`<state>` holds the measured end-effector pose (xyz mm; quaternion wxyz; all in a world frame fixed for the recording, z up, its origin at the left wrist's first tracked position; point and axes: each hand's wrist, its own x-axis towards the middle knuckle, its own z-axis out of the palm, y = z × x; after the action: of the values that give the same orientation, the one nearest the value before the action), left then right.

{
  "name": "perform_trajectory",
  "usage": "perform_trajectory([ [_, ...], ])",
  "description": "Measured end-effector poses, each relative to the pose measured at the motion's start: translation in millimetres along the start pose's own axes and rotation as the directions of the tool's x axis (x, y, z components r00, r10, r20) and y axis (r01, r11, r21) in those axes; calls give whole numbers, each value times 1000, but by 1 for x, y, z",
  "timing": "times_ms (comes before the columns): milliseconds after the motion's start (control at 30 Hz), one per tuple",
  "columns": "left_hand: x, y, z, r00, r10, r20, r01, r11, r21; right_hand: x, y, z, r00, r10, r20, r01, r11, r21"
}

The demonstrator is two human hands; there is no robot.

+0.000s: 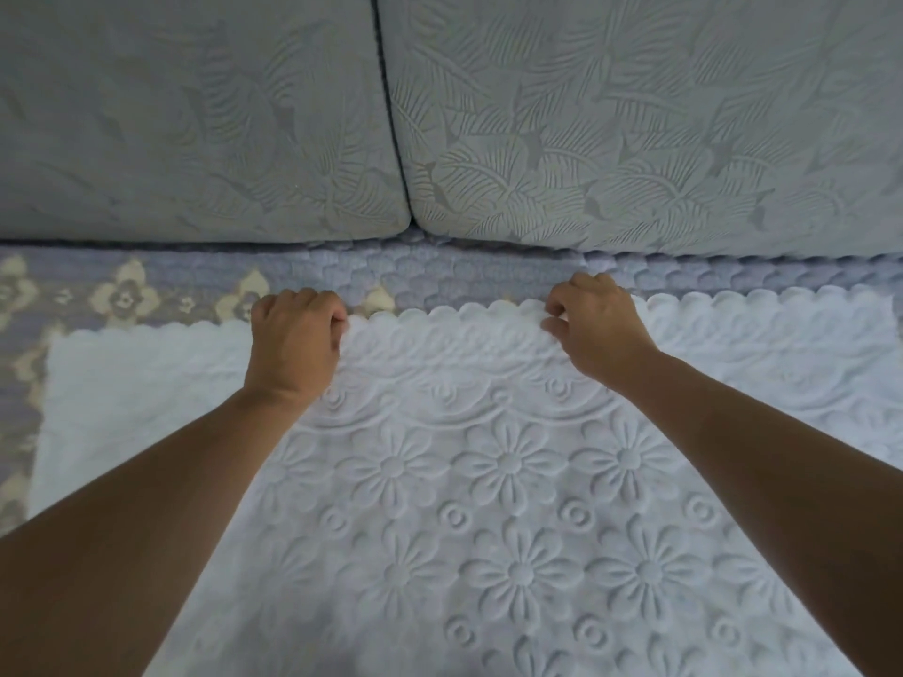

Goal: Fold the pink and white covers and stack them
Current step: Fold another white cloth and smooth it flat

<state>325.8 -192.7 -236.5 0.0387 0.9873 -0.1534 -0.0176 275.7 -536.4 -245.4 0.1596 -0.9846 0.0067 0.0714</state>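
L hand (293, 334) & R hand (598, 329) both pinch white cover (488, 481) far scalloped edge; fingertips curled under, prob. hidden; near edge cut off.

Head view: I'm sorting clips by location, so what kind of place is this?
Probably a living room at home: two grey leaf-patterned back cushions stand behind a sofa seat with a purple floral cover, where both hands grip a white quilted cover.

Both arms extended toward frame centre.
Left hand (293, 334) and right hand (598, 324): knuckles up, fingers curled under, each gripping fabric; forearms enter from lower corners.
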Motion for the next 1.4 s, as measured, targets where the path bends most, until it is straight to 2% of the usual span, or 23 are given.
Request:
perform_trajectory([
  [133, 2, -4, 0, 1000, -13, -21, 11, 996, -88, 11, -4, -3, 999, 36, -4, -36, 999, -16],
  [233, 3, -7, 8, 1000, -20, -9, 19, 992, -126, 18, -9, 4, 998, 67, 10, -65, 993, -97],
  [367, 3, 10, 6, 999, -36, -21, 35, 998, -45, 19, -12, 11, 997, 81, 0, -80, 985, -151],
  [400, 0, 23, 6, 1000, 11, -28, -13, 999, -38, 18, -13, 10, 996, 92, 1, -91, 988, -126],
  [467, -11, 64, 7, 980, 198, -10, -197, 974, -111, 15, -11, 4, 995, 102, -9, -102, 993, -62],
  [533, -28, 112, 18, 936, 348, 61, -329, 921, -209, 7, -1, -3, 996, 81, -31, -83, 995, -48],
  [567, -36, 133, 24, 919, 372, 130, -341, 915, -215, 1, 9, -6, 997, 70, -31, -71, 995, -62],
  [633, -45, 162, 33, 912, 310, 269, -277, 948, -155, -15, 41, -15, 998, 61, -20, -63, 992, -105],
  [700, -43, 176, 34, 914, 217, 342, -195, 976, -99, -31, 84, -29, 997, 70, -22, -72, 987, -142],
  [867, -24, 211, 23, 910, 31, 413, -21, 999, -27, -50, 195, -81, 982, 186, 18, -179, 964, -195],
  [967, -19, 227, 29, 885, -83, 459, 86, 996, 14, -56, 236, -96, 965, 246, 94, -220, 949, -224],
  [1033, -19, 235, 32, 889, -136, 437, 133, 990, 38, -58, 255, -99, 964, 253, 86, -229, 948, -223],
  [1100, -20, 238, 34, 891, -160, 426, 153, 987, 49, -59, 270, -101, 954, 292, 63, -277, 945, -175],
  [1167, -20, 242, 33, 878, -182, 443, 163, 983, 82, -62, 278, -105, 914, 403, 55, -402, 915, -26],
  [1267, -24, 257, 24, 899, -201, 389, 146, 975, 168, -69, 288, -108, 807, 580, 111, -587, 770, 248],
  [1333, -26, 274, 19, 926, -139, 352, 80, 981, 179, -73, 295, -109, 762, 629, 152, -640, 697, 325],
  [1400, -27, 295, 16, 957, 21, 291, -55, 992, 109, -75, 303, -109, 733, 660, 165, -667, 650, 366],
])
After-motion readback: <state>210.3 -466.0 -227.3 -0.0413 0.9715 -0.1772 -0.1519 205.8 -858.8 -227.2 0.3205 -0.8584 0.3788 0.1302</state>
